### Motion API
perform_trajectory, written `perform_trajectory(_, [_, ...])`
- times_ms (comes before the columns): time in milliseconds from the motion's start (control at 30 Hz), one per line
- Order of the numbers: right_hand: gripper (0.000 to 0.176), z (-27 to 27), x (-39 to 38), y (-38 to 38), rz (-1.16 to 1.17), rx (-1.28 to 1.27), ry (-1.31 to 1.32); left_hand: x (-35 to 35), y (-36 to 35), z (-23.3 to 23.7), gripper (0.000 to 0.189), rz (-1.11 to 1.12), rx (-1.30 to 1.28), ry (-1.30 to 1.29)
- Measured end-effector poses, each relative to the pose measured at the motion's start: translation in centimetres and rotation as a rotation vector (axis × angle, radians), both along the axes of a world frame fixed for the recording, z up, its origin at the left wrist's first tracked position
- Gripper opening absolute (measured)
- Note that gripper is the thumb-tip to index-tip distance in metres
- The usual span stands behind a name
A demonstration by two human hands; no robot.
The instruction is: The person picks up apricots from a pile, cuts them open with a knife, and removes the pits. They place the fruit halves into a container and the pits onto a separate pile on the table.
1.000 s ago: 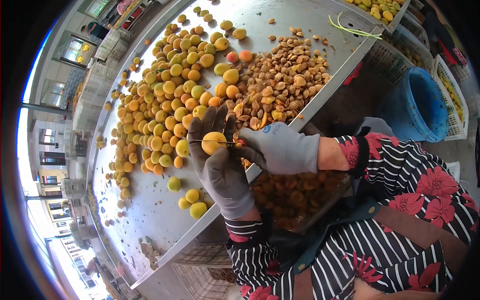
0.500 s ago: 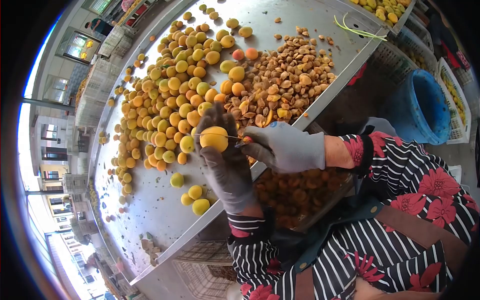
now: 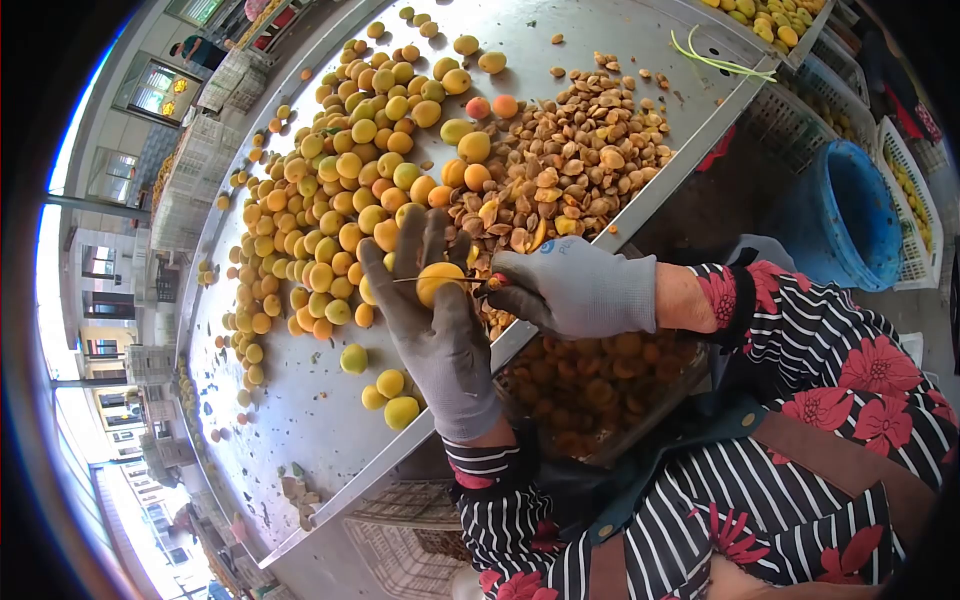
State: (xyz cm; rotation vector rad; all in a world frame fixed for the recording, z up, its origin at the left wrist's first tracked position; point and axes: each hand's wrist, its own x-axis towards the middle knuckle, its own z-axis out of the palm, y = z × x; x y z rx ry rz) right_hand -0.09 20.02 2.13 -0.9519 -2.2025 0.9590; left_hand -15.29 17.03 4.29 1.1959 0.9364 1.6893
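Note:
My left hand [image 3: 445, 358], in a grey glove with darkened fingers, holds a yellow apricot [image 3: 433, 270] against its palm and thumb, the other fingers spread out. My right hand [image 3: 590, 288], gloved too, is wrapped round the reddish handle of a small knife [image 3: 493, 283]. The thin blade lies across the apricot, and its tip shows on the far side. Just beyond both hands is a heap of brown apricot pits [image 3: 590, 150]. A large pile of whole apricots [image 3: 340, 200] covers the table past my left fingers.
The metal table [image 3: 310, 400] has a raised edge on my side. Below it, a container of apricot pieces [image 3: 590, 390] sits close to my body. A blue bucket [image 3: 850, 215] and white crates [image 3: 920, 240] stand at the right. Green stems [image 3: 720, 62] lie near the table's corner.
My left hand has turned and spread its fingers, with the apricot shifted slightly right in it. My right hand and the knife have barely moved; the blade still crosses the apricot.

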Motion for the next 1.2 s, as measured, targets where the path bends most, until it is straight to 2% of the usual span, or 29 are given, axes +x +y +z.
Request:
perform_trajectory(100, [0.032, 0.9, -0.2, -0.6, -0.028, -0.116, 0.053, -0.5, 0.0, 0.5, 0.077, -0.007, 0.032, -0.076])
perform_trajectory(133, [0.032, 1.1, -0.2, -0.5, -0.029, -0.114, 0.055, -1.1, 0.3, 0.2, 0.071, -0.085, 0.075, -0.203])
perform_trajectory(267, [0.033, 0.9, -0.2, -0.7, 0.043, -0.175, 0.131, -1.3, 0.3, -1.3, 0.065, -0.107, 0.097, -0.203])
perform_trajectory(333, [0.032, 0.6, -0.2, -0.7, 0.054, -0.207, 0.154, 0.3, -0.5, -1.8, 0.063, -0.176, -0.038, -0.486])
perform_trajectory(367, [0.032, 0.5, -0.2, -0.7, 0.036, -0.147, 0.139, 0.7, -0.5, -1.6, 0.063, -0.173, -0.036, -0.489])
perform_trajectory(433, [0.031, 0.3, -0.3, -0.8, 0.017, -0.09, 0.128, 1.4, -0.2, -1.0, 0.066, -0.285, -0.013, -0.708])
perform_trajectory(467, [0.031, 0.2, -0.4, -0.9, -0.005, -0.051, 0.107, 1.1, -0.2, -1.1, 0.066, -0.285, -0.016, -0.708])
perform_trajectory(533, [0.031, 0.1, -0.2, -0.9, -0.03, -0.011, 0.082, 0.3, 0.1, -1.0, 0.071, -0.213, -0.023, -0.538])
perform_trajectory(567, [0.032, 0.0, -0.1, -0.9, -0.027, -0.004, 0.042, 0.2, 0.2, -1.0, 0.071, -0.213, -0.022, -0.539])
perform_trajectory(633, [0.033, 0.1, -0.2, -0.7, -0.018, 0.002, 0.003, -0.1, 0.2, -1.0, 0.077, -0.154, -0.007, -0.273])
perform_trajectory(667, [0.034, 0.4, -0.1, -0.6, -0.004, -0.015, -0.036, -0.2, 0.1, -1.0, 0.077, -0.151, -0.008, -0.271])
perform_trajectory(733, [0.035, 0.2, -0.2, -0.6, 0.007, -0.034, -0.073, -0.5, -0.1, -0.9, 0.084, -0.025, 0.031, -0.022])
perform_trajectory(800, [0.024, -0.6, -0.4, -0.8, -0.03, 0.043, -0.009, -0.2, -0.2, -0.7, 0.084, 0.015, 0.05, -0.024])
perform_trajectory(867, [0.024, 0.0, -0.3, -1.0, -0.036, 0.04, -0.028, -0.1, -0.2, -0.7, 0.084, 0.057, 0.07, -0.027])
perform_trajectory(933, [0.024, 0.5, -0.2, -1.2, -0.04, 0.036, -0.05, -0.1, -0.1, -0.7, 0.086, 0.164, 0.04, 0.144])
perform_trajectory(967, [0.024, 0.5, -0.2, -1.2, -0.037, 0.015, -0.065, -0.2, -0.1, -0.5, 0.086, 0.164, 0.04, 0.145])
perform_trajectory(1033, [0.025, 0.9, 0.1, -1.1, -0.035, -0.008, -0.08, -0.6, -0.2, -0.2, 0.092, 0.232, 0.095, 0.382])
perform_trajectory(1100, [0.028, 1.4, 0.5, -0.8, 0.058, -0.163, -0.005, -0.9, 0.0, -0.1, 0.098, 0.228, 0.126, 0.383])
perform_trajectory(1200, [0.031, 1.0, 0.7, -0.5, 0.105, -0.248, 0.042, -1.5, 0.3, -0.3, 0.106, 0.227, 0.161, 0.425])
